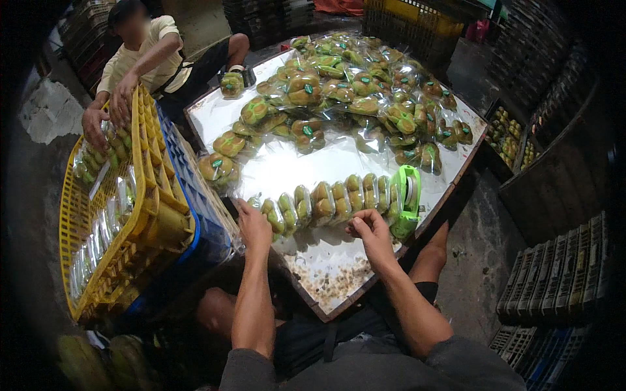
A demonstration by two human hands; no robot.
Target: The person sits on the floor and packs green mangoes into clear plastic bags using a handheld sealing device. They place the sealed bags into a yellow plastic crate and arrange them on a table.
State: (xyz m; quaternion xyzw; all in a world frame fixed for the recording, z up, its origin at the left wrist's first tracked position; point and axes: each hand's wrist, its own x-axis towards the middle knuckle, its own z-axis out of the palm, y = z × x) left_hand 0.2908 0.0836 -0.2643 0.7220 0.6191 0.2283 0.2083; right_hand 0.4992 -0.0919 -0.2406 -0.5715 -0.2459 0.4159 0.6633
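Note:
A row of plastic-wrapped packs of green-brown fruit (323, 203), which look like wax apples, stands on edge across the white tabletop (274, 166). At the row's left end is my left hand (255, 227), back upward, close to the crates; its fingertips' hold is unclear. My right hand (372, 235) hovers at the front of the row towards its right end. Its thumb and forefinger are drawn together, and anything between them is too small to make out. A bright green tape dispenser (407, 203) with a roll in it stands against the row's right end.
Many bagged fruit packs (352, 93) with green labels are heaped across the table's far side. To the left, a yellow plastic crate (146, 195) holding packs rests on a blue crate (205, 215). A co-worker's hands (110, 112) reach into it. Stacked crates (552, 269) stand right.

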